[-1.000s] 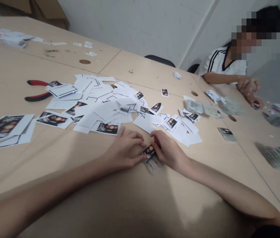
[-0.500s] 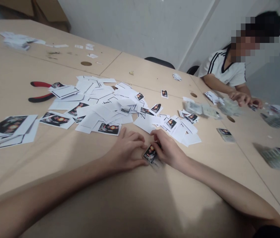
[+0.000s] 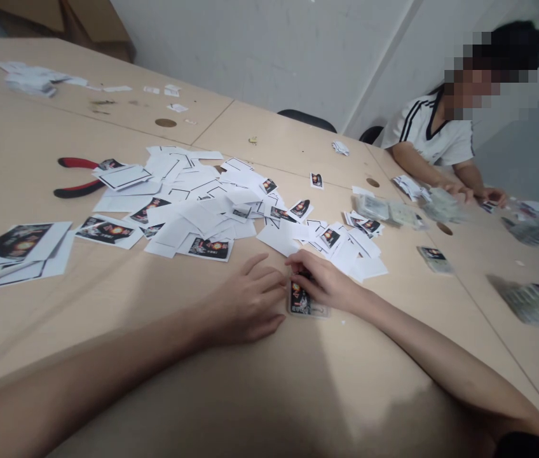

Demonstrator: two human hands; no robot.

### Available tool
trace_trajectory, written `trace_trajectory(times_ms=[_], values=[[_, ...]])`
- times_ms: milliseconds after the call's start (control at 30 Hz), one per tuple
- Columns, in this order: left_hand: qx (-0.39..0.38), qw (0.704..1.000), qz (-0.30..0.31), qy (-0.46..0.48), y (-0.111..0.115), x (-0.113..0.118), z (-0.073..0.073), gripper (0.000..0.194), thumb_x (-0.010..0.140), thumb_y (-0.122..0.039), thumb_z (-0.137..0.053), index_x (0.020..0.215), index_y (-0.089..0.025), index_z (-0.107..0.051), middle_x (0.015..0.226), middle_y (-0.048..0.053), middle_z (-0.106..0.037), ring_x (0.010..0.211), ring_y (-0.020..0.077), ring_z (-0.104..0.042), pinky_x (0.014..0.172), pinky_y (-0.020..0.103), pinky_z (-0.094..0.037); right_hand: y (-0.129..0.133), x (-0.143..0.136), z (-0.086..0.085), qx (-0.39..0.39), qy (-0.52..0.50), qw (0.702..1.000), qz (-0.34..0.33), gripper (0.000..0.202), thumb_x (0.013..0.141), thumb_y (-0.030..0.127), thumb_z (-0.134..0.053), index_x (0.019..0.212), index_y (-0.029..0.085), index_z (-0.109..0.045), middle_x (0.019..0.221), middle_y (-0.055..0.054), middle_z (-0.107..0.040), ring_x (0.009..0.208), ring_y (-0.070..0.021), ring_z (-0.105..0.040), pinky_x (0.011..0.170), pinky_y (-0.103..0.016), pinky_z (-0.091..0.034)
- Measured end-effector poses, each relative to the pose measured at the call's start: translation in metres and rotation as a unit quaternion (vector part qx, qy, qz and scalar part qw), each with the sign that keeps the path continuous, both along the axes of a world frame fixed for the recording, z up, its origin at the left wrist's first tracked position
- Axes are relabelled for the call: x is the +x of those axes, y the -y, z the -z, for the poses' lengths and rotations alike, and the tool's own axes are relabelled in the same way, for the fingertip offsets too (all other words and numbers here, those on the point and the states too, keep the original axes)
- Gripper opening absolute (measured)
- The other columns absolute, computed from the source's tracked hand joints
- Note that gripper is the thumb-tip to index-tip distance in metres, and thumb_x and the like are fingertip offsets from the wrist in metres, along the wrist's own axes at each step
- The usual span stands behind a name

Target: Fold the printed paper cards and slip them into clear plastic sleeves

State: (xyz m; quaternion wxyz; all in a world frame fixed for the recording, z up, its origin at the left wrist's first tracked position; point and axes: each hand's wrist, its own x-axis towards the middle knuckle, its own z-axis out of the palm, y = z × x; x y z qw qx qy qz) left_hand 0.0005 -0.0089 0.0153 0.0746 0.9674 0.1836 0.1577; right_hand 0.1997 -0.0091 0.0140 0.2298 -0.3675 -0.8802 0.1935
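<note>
A small clear plastic case [image 3: 319,310] with a black printed card lies on the wooden table in front of me. My right hand [image 3: 320,277] grips the case from above, its fingers bent over the far end and its thumb on the card. Just to the left of the case is my left hand [image 3: 255,299], fingers apart and slightly bent, holding nothing; its fingertips are close to the case's left edge, and whether they touch it I cannot tell. Behind both hands spreads a heap of cut paper cards [image 3: 203,210], some white and some printed black with an orange glow.
Red-handled pliers [image 3: 79,184] lie partly under the heap. A smaller stack of cards [image 3: 31,254] is at left. At right are a single plastic case [image 3: 435,259] and rows of cases [image 3: 536,302]. Across the table sits another person [image 3: 434,127], hands near more cases.
The case has turned straighter and shifted slightly right under my right hand. My left hand has drawn back from it, its thumb leaving the edge. The other person's hands moved slightly.
</note>
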Motion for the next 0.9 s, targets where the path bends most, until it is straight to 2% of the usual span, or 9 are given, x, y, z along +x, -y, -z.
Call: trace_trajectory(times_ms=[300, 567, 767, 900], values=[[-0.01, 1.0, 0.004, 0.024, 0.0008, -0.0006, 0.0017, 0.028, 0.078, -0.027, -0.041, 0.102, -0.013, -0.046, 0.1, 0.007, -0.058, 0.097, 0.0191, -0.049, 0.1, 0.042, -0.014, -0.0008, 0.0004, 0.0014, 0.0, -0.02, 1.0, 0.0, 0.023, 0.081, 0.011, -0.038, 0.104, 0.017, -0.038, 0.08, -0.004, -0.049, 0.072, -0.013, -0.048, 0.062, -0.025, -0.042], [-0.031, 0.999, 0.029, -0.017, -0.0009, -0.0022, -0.0021, 0.038, 0.075, -0.032, -0.045, 0.11, -0.015, -0.043, 0.105, 0.009, -0.055, 0.097, 0.0225, -0.048, 0.099, 0.047, -0.013, -0.0006, -0.0019, 0.0051, -0.005, -0.038, 0.999, 0.035, 0.022, 0.082, 0.013, -0.038, 0.103, 0.018, -0.037, 0.077, -0.002, -0.048, 0.069, -0.0123, -0.047, 0.058, -0.024, -0.041], [-0.045, 0.998, 0.045, -0.012, -0.0037, -0.0036, -0.0066, 0.038, 0.076, -0.034, -0.043, 0.108, -0.014, -0.044, 0.102, 0.008, -0.057, 0.095, 0.0214, -0.049, 0.1, 0.045, -0.011, 0.0006, -0.0032, 0.0049, -0.015, -0.032, 0.999, 0.04, 0.026, 0.082, 0.013, -0.037, 0.107, 0.018, -0.034, 0.078, -0.003, -0.048, 0.07, -0.0125, -0.048, 0.059, -0.024, -0.04], [-0.046, 0.998, 0.033, -0.007, -0.002, -0.0023, -0.0058, 0.036, 0.075, -0.034, -0.045, 0.105, -0.014, -0.046, 0.099, 0.006, -0.057, 0.092, 0.0202, -0.049, 0.1, 0.044, -0.009, 0.0008, -0.0035, 0.0038, -0.013, -0.03, 0.999, 0.039, 0.026, 0.081, 0.012, -0.036, 0.107, 0.017, -0.034, 0.079, -0.003, -0.047, 0.07, -0.0128, -0.047, 0.059, -0.024, -0.04]])
